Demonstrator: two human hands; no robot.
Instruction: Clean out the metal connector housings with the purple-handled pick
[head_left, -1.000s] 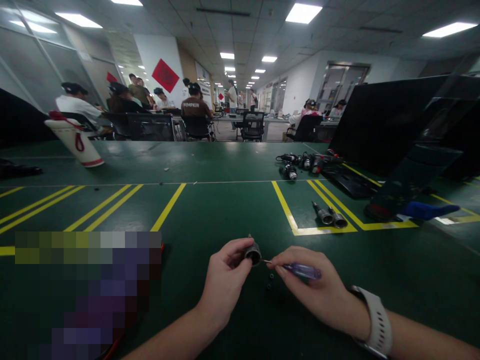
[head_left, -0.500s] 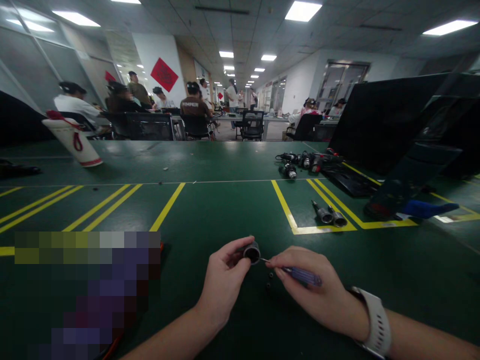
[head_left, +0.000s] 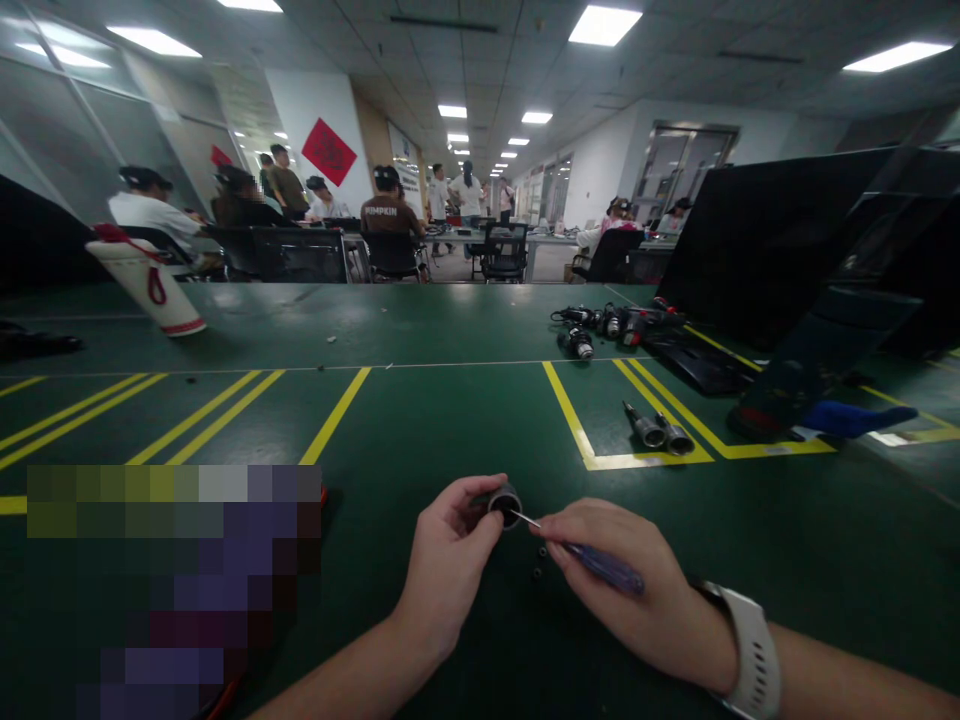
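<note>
My left hand (head_left: 455, 545) is closed around a grey metal cup-shaped part (head_left: 514, 496), its round opening turned toward my right hand. Between the fingers of my right hand (head_left: 626, 570) is a screwdriver (head_left: 604, 567) with a translucent purple handle. Its thin shaft points left, and the tip is inside the opening of the metal part; what it touches in there is too dark to see. Two small dark pieces (head_left: 539, 562) lie on the green table just below the shaft. A pale watch strap circles my right wrist.
Two similar metal parts (head_left: 660, 432) lie inside yellow tape lines at the right. Behind them are dark tools (head_left: 600, 325), a black tray (head_left: 701, 360) and a dark cylinder (head_left: 825, 350). A white container (head_left: 154, 285) stands back left. A pixelated area covers the lower left. People sit beyond the table.
The screwdriver's handle has tilted lower at its right end, and more of its shaft shows at the opening. My left hand and the metal part have hardly moved.
</note>
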